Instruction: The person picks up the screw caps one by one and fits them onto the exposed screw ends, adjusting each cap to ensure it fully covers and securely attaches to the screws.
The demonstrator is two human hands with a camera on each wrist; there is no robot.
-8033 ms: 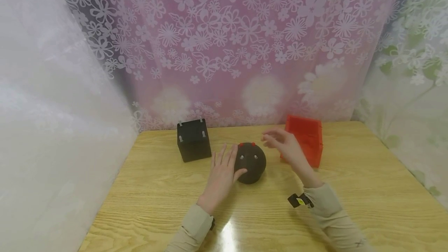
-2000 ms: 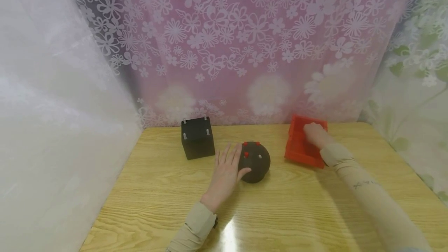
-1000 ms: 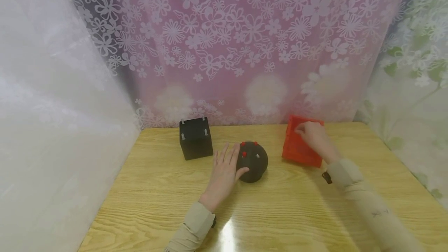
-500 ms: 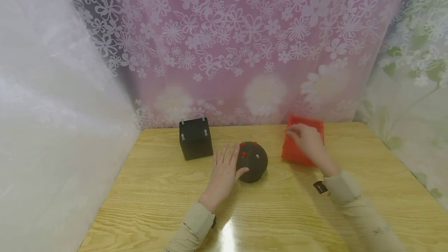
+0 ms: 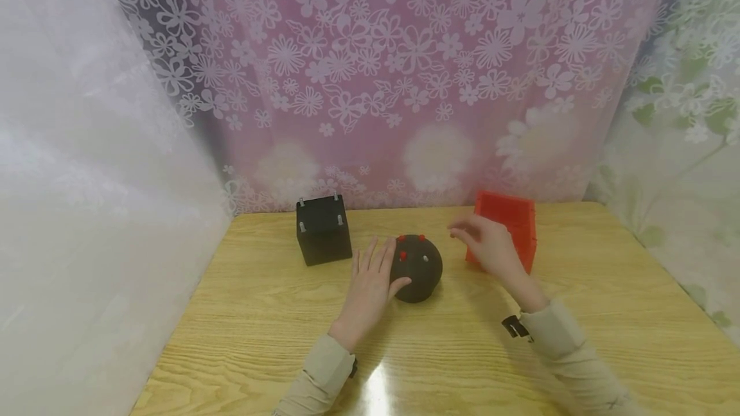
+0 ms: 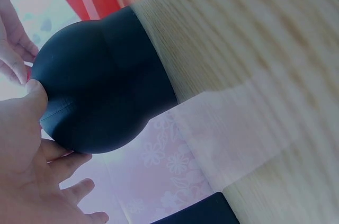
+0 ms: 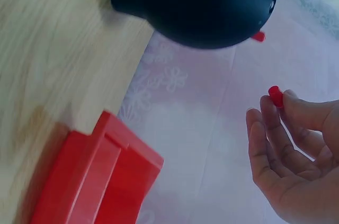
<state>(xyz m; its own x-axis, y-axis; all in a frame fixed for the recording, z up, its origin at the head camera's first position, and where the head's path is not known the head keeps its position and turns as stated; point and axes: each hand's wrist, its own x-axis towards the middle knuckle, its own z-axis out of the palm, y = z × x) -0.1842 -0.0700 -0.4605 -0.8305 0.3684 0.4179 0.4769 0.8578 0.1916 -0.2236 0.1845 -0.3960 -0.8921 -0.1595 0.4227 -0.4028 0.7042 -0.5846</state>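
Observation:
A black ball-shaped piece [image 5: 419,281] on a short base stands mid-table. Three small red caps [image 5: 403,255] and a bare silver pin [image 5: 425,258] show on its top. My left hand [image 5: 370,287] rests against its left side, fingers mostly straight and thumb spread across its front; the left wrist view shows the thumb and a finger touching the ball [image 6: 100,81]. Between thumb and fingertip, my right hand [image 5: 488,246] pinches another red cap [image 7: 275,96], held apart from the ball on its right. Behind that hand sits an open red bin [image 5: 523,223].
A black cube [image 5: 324,242] with upright silver pins on its top stands at the back left of the wooden table [image 5: 260,339]. Flowered curtains [image 5: 370,82] hang behind the table and at both sides.
My right hand has come out of the red bin and moved left toward the ball with a red cap. Since the oldest frame, a front pin gained a red cap. The left hand stays put.

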